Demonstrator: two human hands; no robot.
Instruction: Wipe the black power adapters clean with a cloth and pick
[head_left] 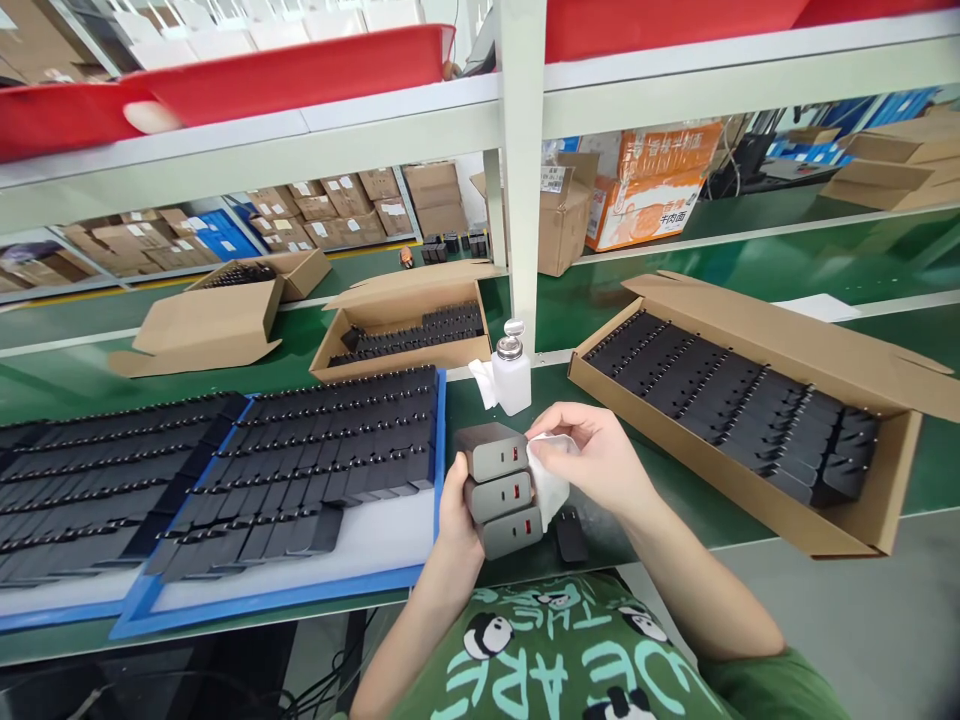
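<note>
While the left hand [456,520] clamps a stack of three grey chargers [500,490] from behind, fingers wrapped tight round their backs, the right hand [592,455] presses a white wipe [546,478] against the faces where the red ports show. The right grip is pinched shut on the cloth, thumb and fingers holding a fold of it at the top charger's edge. The stack is held just above the near edge of the green table [660,500], close to the person's chest, with one small dark charger [571,537] lying on the table just beside it.

Judging from this, the step in hand is wiping the port faces of the three units together. The wipe covers the right side of the stack, so the stroke seems to be partway across or down. The next move likely calls for the cloth to travel over the remaining faces while the left hand keeps the three aligned, since they are only held by squeeze and could slip apart.

A white dispenser bottle [511,375] stands near, behind the hands, with another scrap of wipe at its foot. To the left, a blue-rimmed tray [440,470] holds rows of dark chargers; to the right, an open cardboard box [855,500] is packed with more. Further boxes sit behind on the table, and red bins rest on the shelf above.
</note>
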